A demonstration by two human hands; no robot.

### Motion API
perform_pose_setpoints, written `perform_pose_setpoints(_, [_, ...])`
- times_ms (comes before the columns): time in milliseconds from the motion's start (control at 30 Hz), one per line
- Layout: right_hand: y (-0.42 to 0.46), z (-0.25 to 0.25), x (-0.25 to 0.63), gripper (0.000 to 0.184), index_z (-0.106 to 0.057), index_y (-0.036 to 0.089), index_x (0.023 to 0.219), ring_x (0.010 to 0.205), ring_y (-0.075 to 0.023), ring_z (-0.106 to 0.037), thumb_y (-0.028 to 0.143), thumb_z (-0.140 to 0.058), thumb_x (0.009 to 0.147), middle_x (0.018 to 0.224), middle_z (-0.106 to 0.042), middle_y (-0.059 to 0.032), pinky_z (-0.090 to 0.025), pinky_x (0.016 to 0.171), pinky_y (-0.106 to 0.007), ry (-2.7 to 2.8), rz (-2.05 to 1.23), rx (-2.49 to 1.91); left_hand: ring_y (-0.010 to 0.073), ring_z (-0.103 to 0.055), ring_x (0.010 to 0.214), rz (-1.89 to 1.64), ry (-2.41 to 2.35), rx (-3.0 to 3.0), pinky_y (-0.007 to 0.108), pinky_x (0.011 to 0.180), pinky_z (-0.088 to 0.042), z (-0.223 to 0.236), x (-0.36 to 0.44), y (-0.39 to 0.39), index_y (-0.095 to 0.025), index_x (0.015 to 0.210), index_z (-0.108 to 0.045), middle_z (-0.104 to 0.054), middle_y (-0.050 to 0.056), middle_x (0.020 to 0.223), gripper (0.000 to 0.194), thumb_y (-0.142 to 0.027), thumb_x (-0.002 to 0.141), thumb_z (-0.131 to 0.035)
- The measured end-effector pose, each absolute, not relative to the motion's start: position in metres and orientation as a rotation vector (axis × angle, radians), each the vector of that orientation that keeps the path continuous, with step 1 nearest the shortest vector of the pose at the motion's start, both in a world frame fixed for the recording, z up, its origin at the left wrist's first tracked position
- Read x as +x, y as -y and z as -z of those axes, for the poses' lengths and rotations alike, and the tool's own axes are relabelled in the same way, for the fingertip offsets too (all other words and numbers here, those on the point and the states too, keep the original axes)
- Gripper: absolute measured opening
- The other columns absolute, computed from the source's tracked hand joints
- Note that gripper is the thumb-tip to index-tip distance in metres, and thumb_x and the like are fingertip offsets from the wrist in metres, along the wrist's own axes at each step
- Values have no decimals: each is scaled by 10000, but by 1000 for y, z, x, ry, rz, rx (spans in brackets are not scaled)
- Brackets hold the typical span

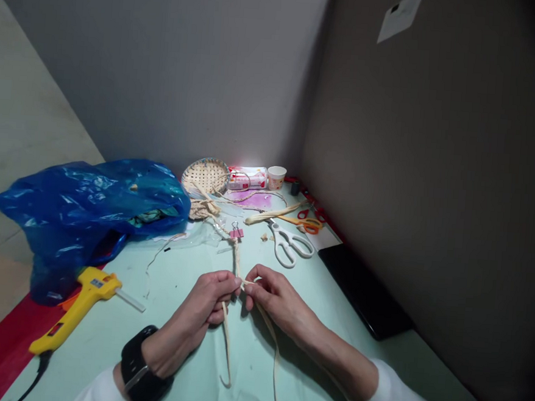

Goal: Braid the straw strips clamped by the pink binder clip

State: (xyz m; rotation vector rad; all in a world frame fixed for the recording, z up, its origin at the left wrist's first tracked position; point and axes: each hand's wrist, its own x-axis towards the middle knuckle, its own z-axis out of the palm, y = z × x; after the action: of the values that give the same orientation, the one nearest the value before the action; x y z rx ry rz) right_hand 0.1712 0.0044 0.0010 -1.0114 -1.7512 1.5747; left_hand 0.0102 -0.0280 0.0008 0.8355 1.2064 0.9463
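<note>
A pale braided cord runs toward me from a pink binder clip on the table. At its near end, my left hand pinches the strands between thumb and fingers. One loose strand hangs from beneath that hand and curls at its tip. Close beside it, my right hand grips another strand, which trails down past the bottom of the picture. A short stretch of strand spans the small gap between both hands. Fingers hide the exact crossing of the strands.
A yellow glue gun lies at left, before a blue plastic bag. White scissors and orange scissors rest beyond my right hand, near a black flat device. Behind stand a woven basket and a paper cup.
</note>
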Motion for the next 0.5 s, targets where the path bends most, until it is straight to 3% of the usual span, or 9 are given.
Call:
perform_pose_setpoints(167, [-4,0,170,195,-616,143,830,562,-95,-420,336,-624,804,668,-611,-17,-264,546,-236,1362,-1829,-927,30,-117,450,-939,-1223,857,210,407,-54,-4,11,28,-132,676,-529,-299,-88,547,278,-369,751,-652])
perform_pose_setpoints(367, [-3,-3,171,246,-624,149,867,492,-63,-290,384,-652,798,666,-588,7,-157,481,-235,1338,-1914,-962,24,-165,449,-960,-1187,861,220,414,-53,-10,10,32,-119,716,-539,-543,15,669,206,-310,755,-604])
perform_pose_setpoints(433, [-2,-7,173,239,-633,148,872,478,-64,-253,381,-587,849,654,-572,11,-149,471,-241,1500,-1874,-968,29,-154,455,-967,-1138,840,217,418,-58,-10,8,33,-129,712,-524,-498,-13,620,198,-304,757,-604])
perform_pose_setpoints(500, [2,-9,174,254,-642,141,804,504,-78,-310,339,-512,895,639,-556,1,-201,492,-242,1823,-1640,-994,35,-126,463,-984,-1092,804,212,421,-57,-8,7,34,-148,685,-485,-365,-72,557,209,-298,749,-617])
